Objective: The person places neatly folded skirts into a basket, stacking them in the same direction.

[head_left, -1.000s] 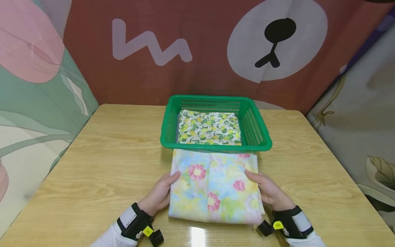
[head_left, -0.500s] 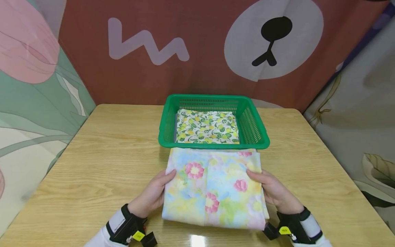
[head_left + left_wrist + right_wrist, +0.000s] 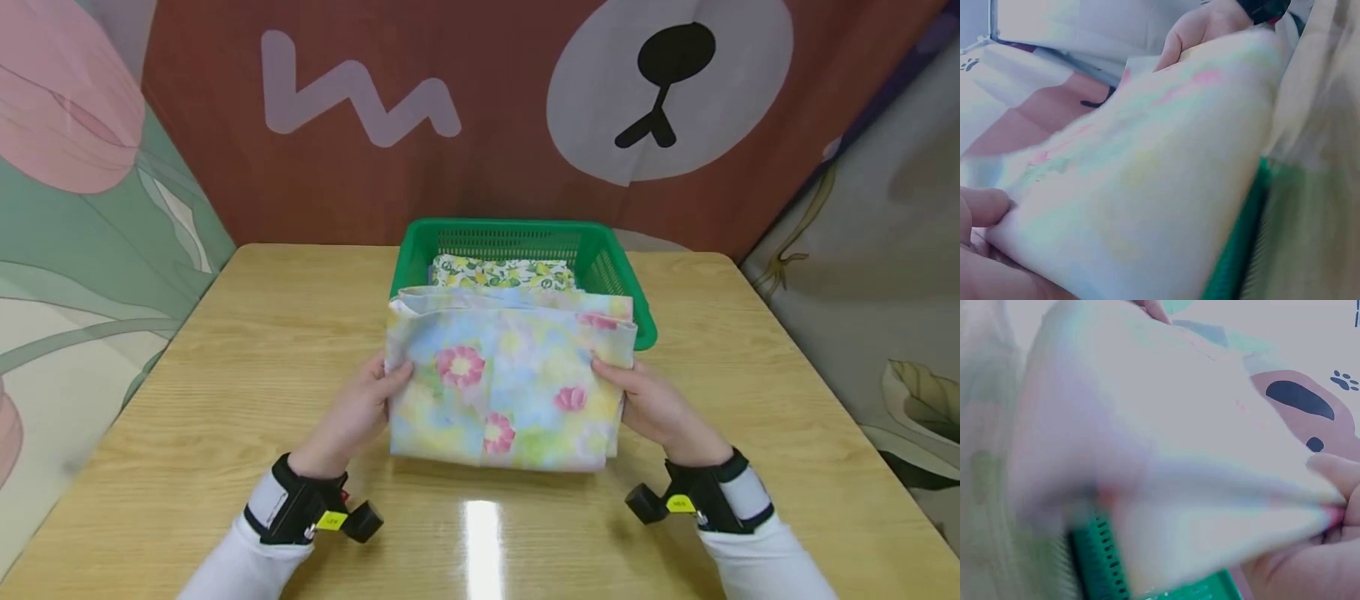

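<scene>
A folded pastel cloth with pink flowers (image 3: 517, 387) is held up between both hands, in front of the green basket (image 3: 647, 329) and over its near rim. My left hand (image 3: 360, 408) grips the cloth's left side, thumb on the front face. On the opposite side my right hand (image 3: 663, 408) pinches it the same way, with the thumb (image 3: 1335, 472) on top in the right wrist view. Fingers behind the cloth are hidden. Inside the basket lies a lemon-print cloth (image 3: 502, 272), its near part covered by the raised cloth. Both wrist views are blurred.
A light wooden table (image 3: 187, 417) carries the basket near its far edge. Behind it hangs a brown curtain (image 3: 495, 183) with a printed bear face. Patterned fabric (image 3: 67, 275) flanks the table on the left, and grey fabric (image 3: 885, 292) on the right.
Both hands have lifted the flowered cloth off the near table area and moved it forward. Its top edge now covers the basket's near rim and part of the lemon-print cloth.
</scene>
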The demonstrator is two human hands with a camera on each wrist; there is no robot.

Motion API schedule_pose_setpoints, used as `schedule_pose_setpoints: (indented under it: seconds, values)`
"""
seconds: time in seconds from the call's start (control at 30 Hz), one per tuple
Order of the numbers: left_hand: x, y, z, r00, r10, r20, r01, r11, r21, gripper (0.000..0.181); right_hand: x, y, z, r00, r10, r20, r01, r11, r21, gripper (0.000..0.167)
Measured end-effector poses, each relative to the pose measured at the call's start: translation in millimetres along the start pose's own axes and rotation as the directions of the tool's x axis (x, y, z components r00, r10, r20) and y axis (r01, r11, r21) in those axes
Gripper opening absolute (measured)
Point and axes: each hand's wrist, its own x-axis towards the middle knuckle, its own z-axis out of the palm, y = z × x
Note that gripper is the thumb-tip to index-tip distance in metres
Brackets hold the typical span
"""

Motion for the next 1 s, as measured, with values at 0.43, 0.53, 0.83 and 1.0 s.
schedule_pose_setpoints:
  seconds: [0.43,0.53,0.83,1.0]
  values:
    - [32.6,38.4,-0.7,0.896,0.395,-0.202,-0.236,0.810,0.537,0.032,24.8,-47.6,9.2,0.927,-0.299,-0.227,0.254,0.945,-0.204,0.022]
    - [45.7,44.2,-2.3,0.842,0.491,-0.224,-0.314,0.784,0.536,0.030,34.0,-56.4,9.1,0.906,-0.345,-0.243,0.296,0.930,-0.218,0.025]
    - [86.9,33.3,-10.6,0.801,0.541,-0.256,-0.387,0.794,0.469,0.030,62.5,-49.3,-5.7,0.889,-0.304,-0.344,0.264,0.951,-0.159,0.015]
    - [105.6,24.1,-10.4,0.835,0.500,-0.231,-0.349,0.805,0.479,0.026,72.9,-38.7,-23.1,0.891,-0.221,-0.396,0.176,0.973,-0.146,0.014]
